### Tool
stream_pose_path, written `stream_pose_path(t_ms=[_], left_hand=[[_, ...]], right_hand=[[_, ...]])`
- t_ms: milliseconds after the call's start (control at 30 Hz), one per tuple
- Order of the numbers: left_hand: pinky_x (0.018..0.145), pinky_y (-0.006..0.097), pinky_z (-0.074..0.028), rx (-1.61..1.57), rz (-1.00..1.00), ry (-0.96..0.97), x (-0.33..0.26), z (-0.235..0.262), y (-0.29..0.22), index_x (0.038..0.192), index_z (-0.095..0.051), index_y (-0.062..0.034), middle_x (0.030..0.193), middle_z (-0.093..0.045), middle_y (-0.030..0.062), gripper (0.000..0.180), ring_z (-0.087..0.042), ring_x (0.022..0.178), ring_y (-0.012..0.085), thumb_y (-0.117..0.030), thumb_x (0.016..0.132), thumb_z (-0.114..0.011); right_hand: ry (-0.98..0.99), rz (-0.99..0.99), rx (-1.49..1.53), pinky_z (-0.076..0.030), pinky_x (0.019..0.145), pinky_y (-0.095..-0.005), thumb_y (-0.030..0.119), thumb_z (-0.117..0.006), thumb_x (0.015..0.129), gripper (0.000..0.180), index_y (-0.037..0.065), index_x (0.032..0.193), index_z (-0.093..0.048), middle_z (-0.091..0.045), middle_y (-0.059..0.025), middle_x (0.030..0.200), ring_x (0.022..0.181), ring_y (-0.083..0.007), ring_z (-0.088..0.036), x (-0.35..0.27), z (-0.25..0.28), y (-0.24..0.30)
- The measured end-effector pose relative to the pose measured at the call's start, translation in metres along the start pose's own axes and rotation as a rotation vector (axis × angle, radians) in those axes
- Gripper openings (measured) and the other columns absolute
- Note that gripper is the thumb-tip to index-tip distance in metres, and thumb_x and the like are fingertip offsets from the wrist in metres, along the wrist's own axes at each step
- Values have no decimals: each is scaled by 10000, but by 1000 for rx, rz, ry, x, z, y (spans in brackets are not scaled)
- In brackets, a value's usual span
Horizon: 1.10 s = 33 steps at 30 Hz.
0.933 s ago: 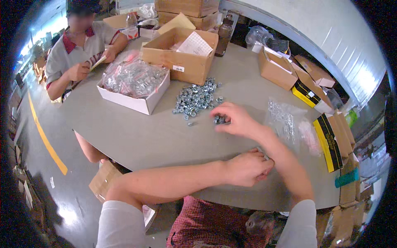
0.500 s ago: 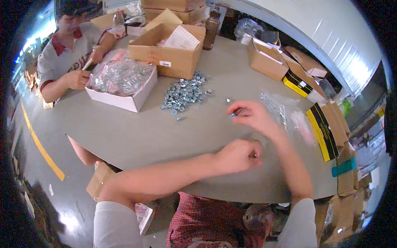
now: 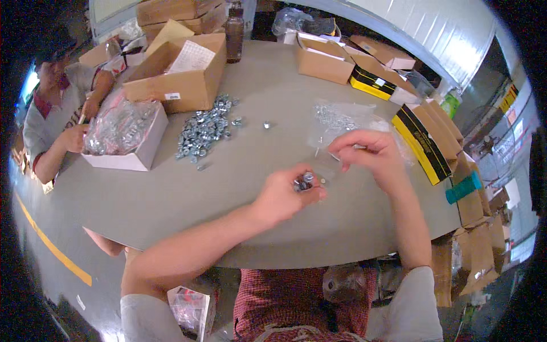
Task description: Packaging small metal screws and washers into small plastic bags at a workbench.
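My left hand (image 3: 292, 192) is curled around several small shiny metal nuts (image 3: 306, 180), which show in the opening between thumb and fingers. To its right, my right hand (image 3: 369, 155) is raised over the table, thumb and fingers closed in a pinch. A small pale glint shows at those fingers, too little to name. Between the hands a small metal piece (image 3: 323, 181) shows. Left of centre lies a heap of similar silvery nuts (image 3: 199, 134). One loose nut (image 3: 266, 125) lies apart to its right. Beyond my right hand, a clear plastic bag (image 3: 364, 113) lies beside many small screws (image 3: 333, 115).
A white box (image 3: 128, 161) of bagged parts and a cardboard box (image 3: 176, 91) with paper stand at the left. A co-worker (image 3: 62, 119) sits beside them. Yellow-black boxes (image 3: 421, 145) and a teal roll (image 3: 464, 188) line the right edge. A brown bottle (image 3: 234, 34) stands far back.
My left hand has moved left and turned so its nuts show. My right hand has moved from near the loose nut to beside the screws and bag. The whole view has shifted.
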<state>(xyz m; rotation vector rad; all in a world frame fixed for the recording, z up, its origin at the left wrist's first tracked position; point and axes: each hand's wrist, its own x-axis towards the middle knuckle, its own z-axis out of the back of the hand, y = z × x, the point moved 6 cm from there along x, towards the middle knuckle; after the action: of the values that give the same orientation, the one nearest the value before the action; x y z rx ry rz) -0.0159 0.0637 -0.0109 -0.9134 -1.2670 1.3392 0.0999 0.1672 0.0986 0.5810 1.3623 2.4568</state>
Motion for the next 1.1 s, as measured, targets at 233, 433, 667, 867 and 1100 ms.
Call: stream_pose_path(t_ms=[233,433,667,867,1100], left_hand=[[718,297,-491,89,-200,-51,-4,2,-24,837,-616,-59,798,-644,26,210,-584,778,105,-168,840,-796],[705,286,-492,117,-131,-60,0,1,-9,839,-619,-58,788,-645,18,208,-576,748,94,-174,847,-790],[687,280,-494,154,-59,-56,-3,4,-10,863,-621,-48,783,-657,19,211,-571,738,80,-184,857,-782],[688,282,-501,163,-71,-67,-1,3,-6,883,-632,-44,784,-662,23,204,-588,733,85,-182,856,-781],[625,321,-519,219,-135,-90,-1,3,-8,887,-615,-42,730,-668,87,225,-630,642,148,-202,856,-770]], right_hand=[[72,-117,-961,-537,731,-467,232,-587,893,231,39,893,-713,-700,-173,806,784,-327,-686,-1,53,-101],[-208,74,-962,-517,773,-510,195,-590,840,193,32,855,-691,-676,-200,800,797,-393,-662,30,30,-113],[-207,-172,-962,-529,778,-510,275,-643,797,248,53,843,-742,-697,-197,845,810,-374,-677,35,52,-123],[-349,-266,-1019,-539,796,-491,281,-653,773,273,29,837,-738,-699,-197,862,818,-376,-677,29,87,-128],[-159,-69,-1238,-528,777,-481,188,-666,733,187,16,802,-692,-666,-208,854,841,-382,-657,30,75,-145]])
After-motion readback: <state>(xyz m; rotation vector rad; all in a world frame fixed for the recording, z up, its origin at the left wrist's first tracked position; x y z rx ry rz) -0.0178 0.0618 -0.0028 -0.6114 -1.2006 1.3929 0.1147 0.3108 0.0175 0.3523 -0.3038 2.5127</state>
